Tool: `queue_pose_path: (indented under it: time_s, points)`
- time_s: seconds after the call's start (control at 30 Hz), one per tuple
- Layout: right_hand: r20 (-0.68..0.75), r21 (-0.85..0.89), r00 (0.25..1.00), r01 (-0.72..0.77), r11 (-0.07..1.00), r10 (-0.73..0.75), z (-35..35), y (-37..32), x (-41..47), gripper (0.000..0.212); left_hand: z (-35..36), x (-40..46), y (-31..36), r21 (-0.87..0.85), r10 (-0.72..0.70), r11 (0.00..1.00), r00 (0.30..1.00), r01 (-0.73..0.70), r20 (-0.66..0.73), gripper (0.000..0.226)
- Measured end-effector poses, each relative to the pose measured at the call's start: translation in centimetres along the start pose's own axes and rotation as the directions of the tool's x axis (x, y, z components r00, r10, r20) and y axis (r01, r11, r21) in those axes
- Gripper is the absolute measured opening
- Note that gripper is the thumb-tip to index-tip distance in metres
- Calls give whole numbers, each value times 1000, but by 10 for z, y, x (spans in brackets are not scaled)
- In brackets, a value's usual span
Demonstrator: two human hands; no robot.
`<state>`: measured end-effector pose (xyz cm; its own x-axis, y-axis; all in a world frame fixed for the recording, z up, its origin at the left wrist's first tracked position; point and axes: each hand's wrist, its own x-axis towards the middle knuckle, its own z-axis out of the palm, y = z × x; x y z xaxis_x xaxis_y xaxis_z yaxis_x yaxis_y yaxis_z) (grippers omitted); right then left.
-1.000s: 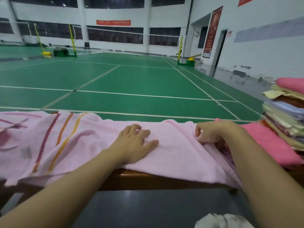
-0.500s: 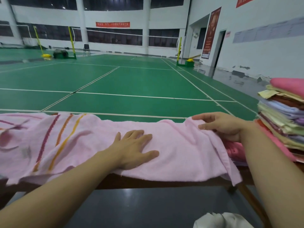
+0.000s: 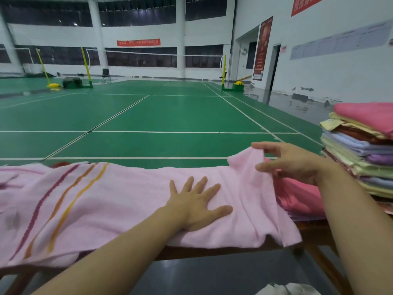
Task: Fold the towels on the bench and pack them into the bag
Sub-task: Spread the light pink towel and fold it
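The left hand (image 3: 196, 204) lay flat, fingers spread, pressing the pink towel (image 3: 119, 201) onto the wooden bench (image 3: 214, 251). Farther right, the right hand (image 3: 297, 162) pinched the towel's far corner between thumb and forefinger, lifted higher than half a second before. Beyond stood the folded towel stack (image 3: 361, 150).

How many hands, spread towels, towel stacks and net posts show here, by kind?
Hands: 2, left hand flat on the pink towel, right hand pinching its corner.
Spread pink towel: 1
Stack of folded towels: 1
Yellow net posts: 3
Total: 7
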<state>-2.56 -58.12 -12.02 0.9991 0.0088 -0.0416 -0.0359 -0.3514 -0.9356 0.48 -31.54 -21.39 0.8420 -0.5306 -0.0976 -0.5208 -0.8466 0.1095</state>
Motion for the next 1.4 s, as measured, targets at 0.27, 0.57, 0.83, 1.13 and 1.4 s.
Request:
queue_pose_path:
  time_s: [0.27,0.57,0.83,1.13,1.4]
  points:
    - [-143,523,985,158,837,-97,-28,-25,-15,47,9,31,71,-34,92,995,995,-93,-24,89]
    - [-2,618,999,37,785,-46,9,-63,-7,30,-20,41,84,-749,53,621,966,-231,-255,54]
    - [89,432,981,120,894,-174,145,-102,22,32,-69,-30,-80,-998,-260,-10,963,68,69,47]
    - [405,346,912,-95,933,-58,267,-102,36,37,-70,-78,-185,-883,-594,316,798,347,101,72]
    - [273,-10,960,63,998,-58,212,-77,47,24,-86,-85,-179,-400,-494,812,866,425,-83,39]
